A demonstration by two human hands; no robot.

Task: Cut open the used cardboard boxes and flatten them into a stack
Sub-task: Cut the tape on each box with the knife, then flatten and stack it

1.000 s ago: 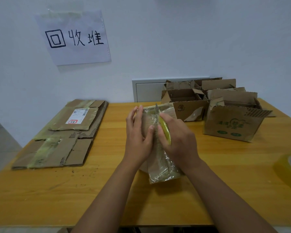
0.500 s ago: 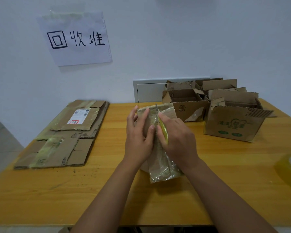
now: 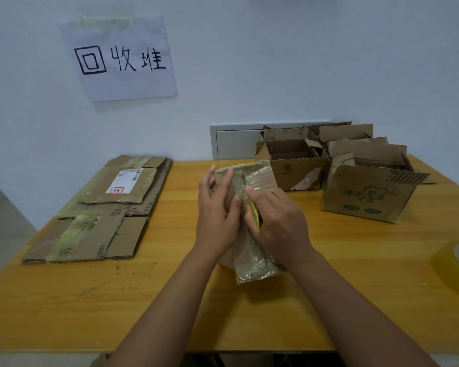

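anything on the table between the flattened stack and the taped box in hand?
Head view: nothing lies between the flattened stack and the taped box, only bare table. The left hand steadies that box.

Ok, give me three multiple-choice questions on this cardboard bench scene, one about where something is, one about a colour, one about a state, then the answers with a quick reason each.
1. Where does the flattened cardboard stack lie?
A. far left of the table, under the paper sign
B. right edge, beside the tape roll
C. on the floor

2. What colour is the utility knife handle?
A. red
B. yellow-green
C. black

3. How is the taped box in the middle?
A. flattened
C. open and empty
B. still taped up, held by both hands

Answers: 1 A, the stack lies at the table's left below the paper sign. 2 B, yellow-green shows in the right hand. 3 B, the left hand steadies it, and glossy tape still covers it.
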